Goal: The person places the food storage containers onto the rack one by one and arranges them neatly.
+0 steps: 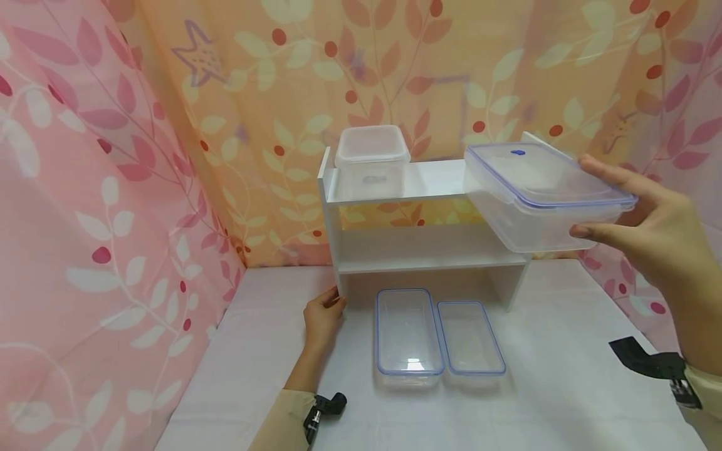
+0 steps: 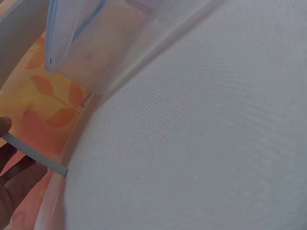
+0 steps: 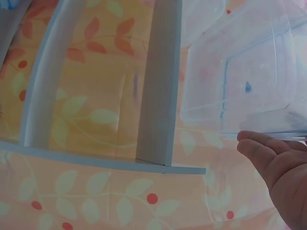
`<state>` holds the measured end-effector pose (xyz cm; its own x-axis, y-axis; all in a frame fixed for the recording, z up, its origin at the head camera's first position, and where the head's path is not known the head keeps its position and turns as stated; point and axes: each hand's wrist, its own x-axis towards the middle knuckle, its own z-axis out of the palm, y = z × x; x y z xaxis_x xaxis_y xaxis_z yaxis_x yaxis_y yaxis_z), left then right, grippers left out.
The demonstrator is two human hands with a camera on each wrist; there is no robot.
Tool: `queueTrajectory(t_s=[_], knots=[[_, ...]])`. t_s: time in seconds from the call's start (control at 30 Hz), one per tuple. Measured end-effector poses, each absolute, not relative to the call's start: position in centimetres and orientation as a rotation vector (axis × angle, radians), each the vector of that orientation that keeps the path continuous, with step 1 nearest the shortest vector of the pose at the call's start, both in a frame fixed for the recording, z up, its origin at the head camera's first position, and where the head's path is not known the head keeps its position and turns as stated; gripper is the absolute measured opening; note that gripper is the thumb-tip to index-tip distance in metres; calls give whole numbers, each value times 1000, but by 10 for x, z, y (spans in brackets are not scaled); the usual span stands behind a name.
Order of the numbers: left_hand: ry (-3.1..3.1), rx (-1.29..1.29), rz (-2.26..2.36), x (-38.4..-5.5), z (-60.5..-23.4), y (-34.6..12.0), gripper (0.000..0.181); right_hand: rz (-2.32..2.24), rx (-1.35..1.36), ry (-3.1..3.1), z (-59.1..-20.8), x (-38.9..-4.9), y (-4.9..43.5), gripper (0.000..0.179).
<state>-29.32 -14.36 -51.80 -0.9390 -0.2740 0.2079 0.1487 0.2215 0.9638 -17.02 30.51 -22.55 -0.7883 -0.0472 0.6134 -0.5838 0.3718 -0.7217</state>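
My right hand [image 1: 657, 225] holds a large clear food container [image 1: 541, 219] with a blue-rimmed lid, thumb on its near side and fingers at its far edge. The container is tilted, in front of and partly over the right end of a white shelf rack [image 1: 429, 247]. Low on the rack's left side panel, my left hand [image 1: 323, 319] grips the upright. In the left wrist view, thumb and fingers lie on opposite sides of the thin panel [image 2: 33, 155]. The right wrist view shows the right hand's fingers [image 3: 268, 153] against the container's lid edge.
A smaller container with a whitish lid [image 1: 372, 172] stands at the left of the rack's top shelf. Two blue-rimmed containers, a larger one [image 1: 408, 332] and a smaller one [image 1: 470, 338], stand side by side on the white table [image 1: 564, 376]. Patterned curtains [image 1: 254, 156] surround the table.
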Motion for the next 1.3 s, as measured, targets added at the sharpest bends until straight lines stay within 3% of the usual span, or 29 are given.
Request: queueTrajectory(t_s=[0.6, 0.83, 1.3], knots=[[-2160, 123, -1785, -293, -518, -143, 33, 1392, 386, -2269, -213, -196, 304, 76], [-2159, 119, -1767, -293, -517, -143, 34, 1669, 480, -2114, -213, -209, 302, 76], [-2149, 108, -1789, -294, -516, -143, 33, 1809, 540, -2030, -208, -238, 299, 77]])
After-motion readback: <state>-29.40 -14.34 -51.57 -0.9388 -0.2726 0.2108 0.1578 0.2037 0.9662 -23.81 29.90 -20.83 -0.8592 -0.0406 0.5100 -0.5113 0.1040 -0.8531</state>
